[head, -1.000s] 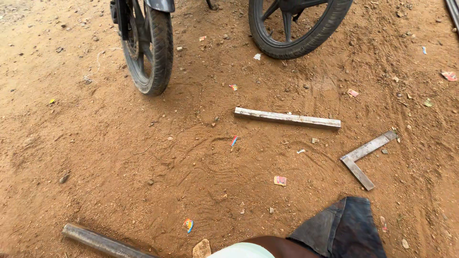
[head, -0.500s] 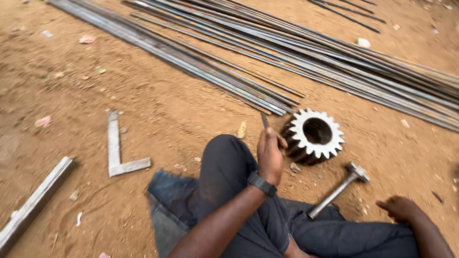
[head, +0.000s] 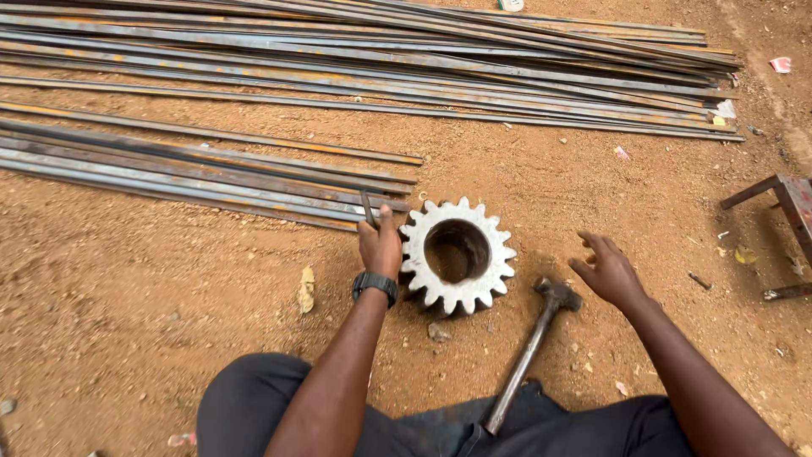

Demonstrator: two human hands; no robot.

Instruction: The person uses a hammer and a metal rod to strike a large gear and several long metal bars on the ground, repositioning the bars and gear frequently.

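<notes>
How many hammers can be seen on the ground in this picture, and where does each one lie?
1. The hammer lies on the dirt just right of the toothed gear, its head below the open right hand, its handle running back to the person's lap. None seems hidden.

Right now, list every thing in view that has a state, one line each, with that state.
left hand: closed around a short dark metal piece, beside the gear.
right hand: open, fingers spread, holding nothing, just above the hammer head.
gear: lying flat on the dirt, bore facing up.
hammer: lying on the ground, handle toward the person.
long steel bars: laid flat in bundles.
metal stand: upright, partly cut off.
</notes>
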